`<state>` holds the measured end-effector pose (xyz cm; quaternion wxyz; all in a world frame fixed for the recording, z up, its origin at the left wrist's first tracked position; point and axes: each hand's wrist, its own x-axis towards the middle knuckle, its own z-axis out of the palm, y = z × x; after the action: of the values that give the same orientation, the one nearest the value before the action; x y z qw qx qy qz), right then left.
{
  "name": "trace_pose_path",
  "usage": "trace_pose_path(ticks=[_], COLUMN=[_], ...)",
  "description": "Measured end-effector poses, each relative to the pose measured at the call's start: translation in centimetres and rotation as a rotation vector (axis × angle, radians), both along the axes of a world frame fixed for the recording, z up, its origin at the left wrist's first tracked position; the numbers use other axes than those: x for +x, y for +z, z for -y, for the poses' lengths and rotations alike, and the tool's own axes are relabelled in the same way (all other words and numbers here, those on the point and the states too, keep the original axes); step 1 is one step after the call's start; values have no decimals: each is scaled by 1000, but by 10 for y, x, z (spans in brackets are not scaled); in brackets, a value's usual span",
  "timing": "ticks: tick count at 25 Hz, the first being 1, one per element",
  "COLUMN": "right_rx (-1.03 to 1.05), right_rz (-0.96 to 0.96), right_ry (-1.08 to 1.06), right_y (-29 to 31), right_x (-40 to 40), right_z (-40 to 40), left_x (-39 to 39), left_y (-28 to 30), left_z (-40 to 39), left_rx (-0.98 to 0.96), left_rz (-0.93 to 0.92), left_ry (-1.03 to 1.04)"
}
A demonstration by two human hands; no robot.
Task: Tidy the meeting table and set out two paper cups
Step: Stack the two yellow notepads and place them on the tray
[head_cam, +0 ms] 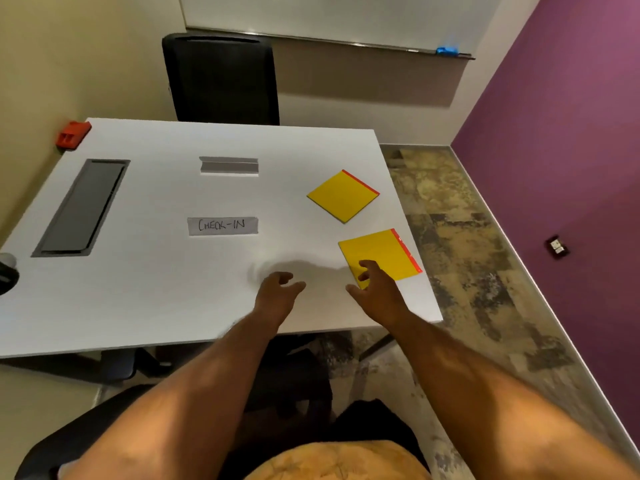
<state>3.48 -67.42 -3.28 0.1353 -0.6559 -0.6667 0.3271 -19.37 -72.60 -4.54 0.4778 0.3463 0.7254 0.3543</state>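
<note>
While empty of cups, white table with two yellow pads.

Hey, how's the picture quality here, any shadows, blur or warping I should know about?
Head view: wide-angle bending curves the table edges; soft shadows beneath the left hand and right hand; the CHECK-IN label stays legible; fingers slightly blurred.

Two yellow pads with red edges lie flat on the white tabletop; far pad sits diamond-wise; near pad lies by the right edge.
</note>
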Motion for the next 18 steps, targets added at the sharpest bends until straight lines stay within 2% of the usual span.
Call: trace_pose_path(ticks=[6, 10, 13, 18], right_rx=[15, -12, -86, -221], right_rz=[11, 23, 35, 56], right_ry=[-32, -7, 48, 187], right_y=[-2, -21, -41, -65], right_x=[40, 69, 106, 158], right_z=[-44, -93, -140, -211], left_x=[42, 68, 103, 159], left_y=[-3, -18, -32, -60], left_z=[-37, -78, -112, -154], left_rx=[18, 4, -54, -209], left_rz=[42, 44, 53, 3], left_ry=[-5, 82, 176, 195])
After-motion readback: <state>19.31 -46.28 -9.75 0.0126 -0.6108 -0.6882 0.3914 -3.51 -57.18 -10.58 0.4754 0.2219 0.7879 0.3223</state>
